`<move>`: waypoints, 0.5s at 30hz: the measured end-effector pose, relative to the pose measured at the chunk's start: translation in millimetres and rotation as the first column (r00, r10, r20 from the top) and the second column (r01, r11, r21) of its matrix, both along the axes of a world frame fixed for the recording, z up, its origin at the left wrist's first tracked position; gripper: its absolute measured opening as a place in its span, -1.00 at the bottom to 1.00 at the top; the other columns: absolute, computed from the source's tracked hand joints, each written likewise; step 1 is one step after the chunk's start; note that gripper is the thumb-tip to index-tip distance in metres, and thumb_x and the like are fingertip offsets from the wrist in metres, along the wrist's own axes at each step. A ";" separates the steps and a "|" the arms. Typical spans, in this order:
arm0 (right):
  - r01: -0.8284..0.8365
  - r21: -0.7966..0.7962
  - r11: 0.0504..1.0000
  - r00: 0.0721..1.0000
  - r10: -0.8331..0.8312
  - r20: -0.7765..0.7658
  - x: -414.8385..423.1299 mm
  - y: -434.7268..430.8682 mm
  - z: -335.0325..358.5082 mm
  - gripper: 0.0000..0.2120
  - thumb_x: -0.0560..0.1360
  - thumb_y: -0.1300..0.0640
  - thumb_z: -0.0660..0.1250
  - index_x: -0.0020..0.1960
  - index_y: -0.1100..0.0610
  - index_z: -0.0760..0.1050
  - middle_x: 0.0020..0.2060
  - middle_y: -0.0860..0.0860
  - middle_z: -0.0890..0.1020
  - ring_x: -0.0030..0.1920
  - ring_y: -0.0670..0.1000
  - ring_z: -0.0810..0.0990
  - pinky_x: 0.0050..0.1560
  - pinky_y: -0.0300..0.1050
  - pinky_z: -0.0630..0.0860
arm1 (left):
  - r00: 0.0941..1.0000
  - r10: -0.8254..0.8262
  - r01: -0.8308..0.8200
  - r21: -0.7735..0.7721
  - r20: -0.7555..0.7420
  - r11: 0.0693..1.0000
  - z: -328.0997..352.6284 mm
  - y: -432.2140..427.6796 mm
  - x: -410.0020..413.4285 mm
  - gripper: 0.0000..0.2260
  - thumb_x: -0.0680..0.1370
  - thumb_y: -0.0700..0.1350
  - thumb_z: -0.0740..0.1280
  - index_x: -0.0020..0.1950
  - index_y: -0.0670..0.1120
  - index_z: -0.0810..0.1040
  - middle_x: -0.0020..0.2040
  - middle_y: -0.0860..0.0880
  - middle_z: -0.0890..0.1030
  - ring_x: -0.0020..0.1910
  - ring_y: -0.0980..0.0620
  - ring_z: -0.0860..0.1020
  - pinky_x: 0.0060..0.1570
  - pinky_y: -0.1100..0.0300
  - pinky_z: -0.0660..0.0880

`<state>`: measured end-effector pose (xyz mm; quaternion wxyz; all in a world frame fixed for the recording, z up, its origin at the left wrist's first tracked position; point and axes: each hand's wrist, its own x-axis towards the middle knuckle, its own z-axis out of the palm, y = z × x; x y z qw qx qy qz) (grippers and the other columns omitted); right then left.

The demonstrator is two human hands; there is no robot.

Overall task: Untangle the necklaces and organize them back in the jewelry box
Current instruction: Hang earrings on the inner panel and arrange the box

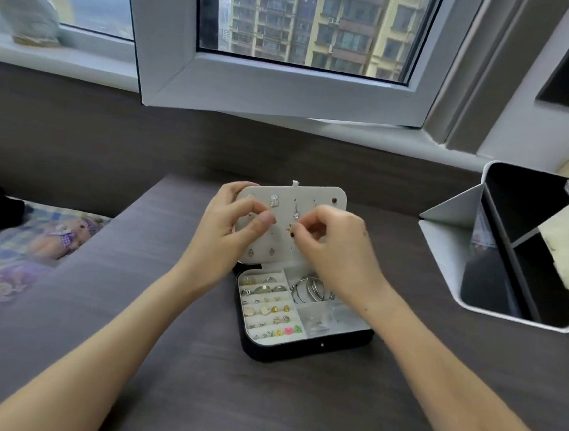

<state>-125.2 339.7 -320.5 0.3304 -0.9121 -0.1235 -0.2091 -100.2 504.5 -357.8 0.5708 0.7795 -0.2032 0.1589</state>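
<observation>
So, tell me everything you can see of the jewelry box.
The jewelry box lies open on the dark table. Its shell is black, its lining white. The left compartments hold rows of rings and earrings, the right ones silver bangles and clear bags. A white panel with studs stands upright behind; the left hand holds its edge and the right hand pinches a small gold piece at it.

Both forearms are bare along all their visible length, slim, reaching up either side of the jewelry box [298, 352]. The left hand [230, 224] and right hand [335, 247], over the box's raised panel, have short, plain nails. A small dark speck sits near the right hand's knuckles.
</observation>
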 end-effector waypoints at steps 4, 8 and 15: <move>0.006 0.137 0.991 0.999 -0.012 0.045 9.7 30.6 -10.5 -0.88 0.48 0.14 0.34 -0.20 0.17 0.56 -0.31 -0.03 0.61 -0.27 -0.07 0.56 -0.22 -0.18 0.48 | 0.999 0.000 -0.001 0.022 0.042 1.000 -1.6 2.6 0.7 -0.75 0.46 0.16 0.27 -0.14 0.00 0.57 0.11 0.07 0.43 0.18 0.12 0.42 0.18 0.11 0.44; -0.023 0.287 0.958 0.997 0.001 0.075 10.6 35.2 -13.7 -0.91 0.47 0.17 0.37 -0.19 0.18 0.57 -0.32 -0.05 0.61 -0.28 -0.13 0.56 -0.25 -0.34 0.45 | 0.998 0.038 -0.039 0.020 0.059 0.999 -1.8 0.9 3.9 -0.84 0.50 0.00 0.28 -0.11 -0.06 0.56 0.05 0.07 0.44 0.09 0.11 0.45 0.05 0.26 0.43; -0.252 0.521 0.815 0.938 0.339 -0.077 15.0 15.1 -2.6 -0.93 0.46 0.25 0.40 -0.09 0.25 0.63 -0.28 0.07 0.68 -0.31 -0.15 0.61 -0.23 -0.34 0.51 | 0.998 0.000 -0.003 -0.054 -0.060 0.999 2.2 3.6 3.3 -0.94 0.51 -0.14 0.39 -0.15 0.02 0.61 0.05 0.05 0.48 0.14 0.01 0.47 0.12 0.08 0.47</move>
